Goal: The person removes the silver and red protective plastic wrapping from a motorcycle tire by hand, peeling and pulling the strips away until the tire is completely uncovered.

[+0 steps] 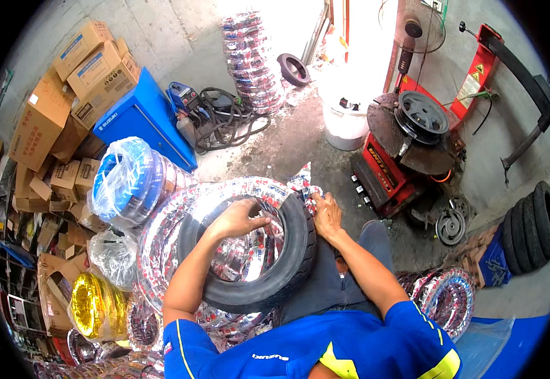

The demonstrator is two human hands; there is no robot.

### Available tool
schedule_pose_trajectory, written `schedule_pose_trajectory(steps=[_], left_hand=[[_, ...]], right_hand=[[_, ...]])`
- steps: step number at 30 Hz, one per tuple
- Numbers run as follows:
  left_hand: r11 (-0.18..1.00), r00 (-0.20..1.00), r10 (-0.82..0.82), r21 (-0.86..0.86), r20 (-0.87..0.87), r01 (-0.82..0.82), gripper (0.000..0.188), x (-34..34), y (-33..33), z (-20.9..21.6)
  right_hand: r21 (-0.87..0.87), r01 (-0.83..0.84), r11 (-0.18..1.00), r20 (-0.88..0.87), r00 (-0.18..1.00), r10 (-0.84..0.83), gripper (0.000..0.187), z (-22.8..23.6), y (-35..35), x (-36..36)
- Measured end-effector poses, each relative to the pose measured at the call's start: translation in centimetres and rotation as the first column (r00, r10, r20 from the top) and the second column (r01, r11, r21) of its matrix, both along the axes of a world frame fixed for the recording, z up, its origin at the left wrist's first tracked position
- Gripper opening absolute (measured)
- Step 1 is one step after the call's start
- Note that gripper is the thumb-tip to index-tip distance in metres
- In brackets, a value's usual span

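Note:
A black tyre (pixel 256 295) leans in front of me on a stack of wrapped tyres. Printed silvery film wrap (pixel 259 185) still covers part of its far side, and the rest is bare rubber. My left hand (pixel 237 218) reaches over the tyre's left side and grips it at the inner edge, thumb pointing right. At the tyre's far right, the fingers of my right hand (pixel 327 216) are closed on a loose strip of film wrap (pixel 302 179), whose end sticks up beyond the tyre.
A blue-wrapped tyre stack (pixel 123 183) and gold-wrapped tyres (pixel 95 306) stand left, near a blue cabinet (pixel 152 120) and cardboard boxes (pixel 41 129). Ahead are a tall wrapped stack (pixel 251 63) and white bucket (pixel 343 126). A red tyre changer (pixel 385 174) holds a wheel rim (pixel 423 114) at right.

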State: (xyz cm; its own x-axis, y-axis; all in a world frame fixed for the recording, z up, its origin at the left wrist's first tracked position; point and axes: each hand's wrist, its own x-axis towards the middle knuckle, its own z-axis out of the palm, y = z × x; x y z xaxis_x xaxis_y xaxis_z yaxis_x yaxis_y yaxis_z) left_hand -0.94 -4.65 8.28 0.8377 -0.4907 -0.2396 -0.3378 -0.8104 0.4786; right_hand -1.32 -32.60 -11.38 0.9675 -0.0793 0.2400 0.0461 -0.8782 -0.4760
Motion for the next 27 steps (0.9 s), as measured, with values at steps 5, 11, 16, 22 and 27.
schedule_pose_trajectory(steps=[5,11,16,22,27], left_hand=[[0.998,0.990,-0.064,-0.024,-0.128,0.061,0.072,0.8,1.1,-1.8],[0.991,0.970,-0.135,-0.011,-0.200,0.136,0.087,0.8,1.5,-4.8],[0.985,0.958,-0.148,0.054,-0.247,0.166,0.101,0.9,1.5,-4.8],[0.870,0.833,-0.330,0.199,-0.445,0.450,0.033,2.7,6.6,-11.3],[0.840,0.788,-0.537,-0.103,-0.300,0.533,0.021,1.6,3.7,-10.4]], right_hand=[[0.002,-0.065,0.998,0.047,0.997,0.065,0.060,7.4,-2.7,-1.0],[-0.112,-0.070,0.991,0.076,0.994,0.078,0.052,4.6,-0.3,-3.5],[0.081,-0.422,0.903,-0.044,0.904,0.426,0.050,-4.6,4.9,-10.5],[0.934,-0.151,0.323,0.045,0.949,0.313,0.053,-0.5,9.3,-10.5],[0.811,0.369,-0.454,-0.139,0.875,0.464,0.039,1.7,8.5,-9.7]])
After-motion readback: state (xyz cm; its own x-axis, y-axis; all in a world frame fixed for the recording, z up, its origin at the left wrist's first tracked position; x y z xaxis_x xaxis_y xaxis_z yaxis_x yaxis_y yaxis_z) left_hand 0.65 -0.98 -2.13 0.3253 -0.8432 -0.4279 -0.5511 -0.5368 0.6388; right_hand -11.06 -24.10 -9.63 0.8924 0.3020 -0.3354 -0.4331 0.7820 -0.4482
